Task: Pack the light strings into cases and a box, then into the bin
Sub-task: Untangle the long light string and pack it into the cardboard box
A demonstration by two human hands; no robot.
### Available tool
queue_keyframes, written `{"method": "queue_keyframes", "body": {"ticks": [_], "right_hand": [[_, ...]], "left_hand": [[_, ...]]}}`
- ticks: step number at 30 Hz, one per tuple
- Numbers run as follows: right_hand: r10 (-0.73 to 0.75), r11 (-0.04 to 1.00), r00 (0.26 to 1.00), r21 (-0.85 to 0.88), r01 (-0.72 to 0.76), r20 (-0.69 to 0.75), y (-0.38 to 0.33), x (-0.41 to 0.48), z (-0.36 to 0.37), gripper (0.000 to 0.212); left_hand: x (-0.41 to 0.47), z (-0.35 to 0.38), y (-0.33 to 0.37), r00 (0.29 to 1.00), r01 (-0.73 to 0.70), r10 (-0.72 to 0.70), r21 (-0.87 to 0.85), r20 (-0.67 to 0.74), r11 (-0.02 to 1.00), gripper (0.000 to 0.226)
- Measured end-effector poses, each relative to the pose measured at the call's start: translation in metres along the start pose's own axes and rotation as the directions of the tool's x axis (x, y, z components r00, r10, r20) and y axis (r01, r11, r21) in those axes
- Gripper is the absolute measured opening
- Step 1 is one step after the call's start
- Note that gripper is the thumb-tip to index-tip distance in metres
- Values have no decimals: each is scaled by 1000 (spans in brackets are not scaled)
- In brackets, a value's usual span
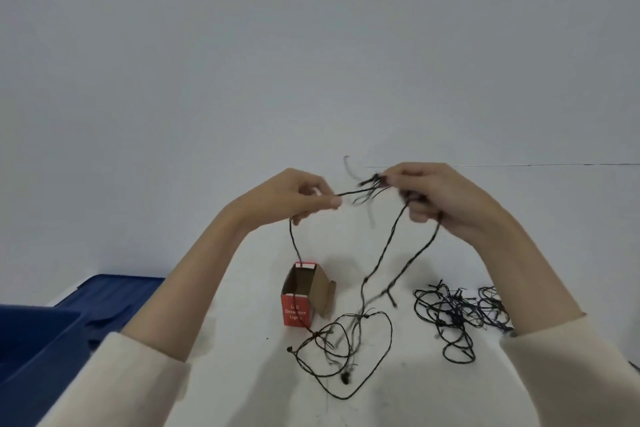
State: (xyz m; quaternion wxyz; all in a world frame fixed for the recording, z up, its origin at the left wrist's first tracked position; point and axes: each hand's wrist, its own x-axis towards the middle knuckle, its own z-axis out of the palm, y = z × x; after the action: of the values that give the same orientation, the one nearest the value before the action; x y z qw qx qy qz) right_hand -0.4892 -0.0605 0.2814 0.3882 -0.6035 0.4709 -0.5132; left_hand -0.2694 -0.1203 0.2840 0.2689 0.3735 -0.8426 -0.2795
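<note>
Pale wall fills most of what I see, with the white counter (pixel 242 374) below it carrying everything I'm working on. Both my arms are raised above it. My left hand (pixel 298 196) is pinched shut on a dark light string (pixel 363 282), thumb and forefinger together on a short taut length. My right hand (pixel 436 198) is closed around a small gathered bunch of the same string, with several bulbs and loops sticking out near its fingertips.

From my hands the string hangs down in long strands to a loose tangle on the counter. One strand drops from my left hand into the open top of the small red cardboard box (pixel 297 314), which stands upright between my arms, its flap (pixel 329 298) folded open.

A second tangle of light string (pixel 460 315) lies in a heap on the counter to the right, near my right sleeve and apart from the box. At the far left sits the blue bin (pixel 38 340), its blue lid (pixel 114 291) lying behind it; I can't tell what is inside.

I judge the job to be at an early stage: I'm winding the first string into a bundle, most of it is still loose, the second string is untouched, I see no cases anywhere, and nothing is visibly packed yet.
</note>
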Motion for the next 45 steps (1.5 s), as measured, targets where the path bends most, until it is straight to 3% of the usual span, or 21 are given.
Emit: {"method": "queue_keyframes", "body": {"ticks": [2, 4, 6, 8, 11, 13, 14, 16, 18, 20, 22, 24, 27, 28, 30, 33, 38, 40, 43, 45], "right_hand": [[26, 994, 972, 108, 0, -235, 3, 4, -18, 20], [-35, 996, 914, -87, 0, -404, 11, 4, -31, 23], [-167, 894, 898, -446, -36, -407, 15, 2, -31, 21], [-261, 809, 930, -585, 63, -260, 9, -2, -18, 15], [-214, 919, 976, -330, 215, 40, -13, -10, 7, 10], [-154, 924, 966, -317, 216, 209, -20, -12, 14, 11], [-152, 932, 964, -292, 214, 220, -21, -10, 13, 12], [-178, 973, 979, -130, 190, 101, -21, -5, 2, 15], [-185, 980, 979, 62, 191, -87, -19, -2, -18, 17], [-166, 970, 958, 135, 201, -233, -14, -1, -33, 19], [-155, 973, 943, 118, 197, -294, -5, 0, -35, 19], [-156, 988, 944, -30, 154, -291, 5, 2, -28, 17], [-103, 922, 982, -385, 35, -159, 11, -1, -19, 15], [-97, 899, 985, -438, 25, -143, 12, -2, -17, 14], [-192, 879, 960, -470, 76, -205, 10, -4, -14, 12], [-293, 907, 914, -386, 172, -281, 2, -6, -10, 13], [-245, 948, 954, -248, 199, -171, -5, -10, -3, 16], [-196, 958, 980, -219, 184, -34, -7, -14, -2, 16], [-33, 924, 945, -350, 153, 325, -9, -24, -4, 16], [16, 896, 935, -419, 143, 354, -8, -25, -3, 19]], "left_hand": [[-9, -5, -24, 994, 88, -89, 9, 57, 996, 22], [-15, -8, -42, 986, 159, -160, 37, 36, 987, 24], [-13, -6, -45, 986, 156, -150, 78, -75, 985, 25], [-5, 0, -26, 986, 59, -43, 98, -160, 993, 24], [9, 6, 21, 993, -90, 100, 142, -69, 986, 19], [16, 6, 42, 981, -170, 181, 148, -64, 974, 17], [17, 3, 47, 975, -187, 200, 126, -99, 974, 14], [13, -3, 41, 977, -176, 178, 25, -118, 984, 20], [5, -5, 18, 995, -97, 97, -24, -23, 995, 23], [-4, -2, -10, 999, 14, -13, -33, 52, 999, 23], [-8, 3, -29, 994, 89, -87, -23, 72, 996, 23], [-6, 7, -31, 995, 99, -99, -15, 5, 995, 23], [-2, 8, -7, 989, 12, -71, -405, -131, 914, 21], [0, 6, 1, 987, -26, -44, -423, -155, 906, 21], [6, 4, 13, 970, -73, -17, -357, -241, 931, 21], [12, -1, 20, 924, -104, -70, -424, -377, 900, 20], [16, -3, 28, 941, -72, -157, -631, -300, 773, 17], [15, -2, 31, 954, -59, -160, -680, -254, 731, 17], [16, 1, 34, 962, -37, -138, -610, -237, 791, 21], [17, 2, 37, 965, -35, -119, -562, -235, 827, 22]]}}
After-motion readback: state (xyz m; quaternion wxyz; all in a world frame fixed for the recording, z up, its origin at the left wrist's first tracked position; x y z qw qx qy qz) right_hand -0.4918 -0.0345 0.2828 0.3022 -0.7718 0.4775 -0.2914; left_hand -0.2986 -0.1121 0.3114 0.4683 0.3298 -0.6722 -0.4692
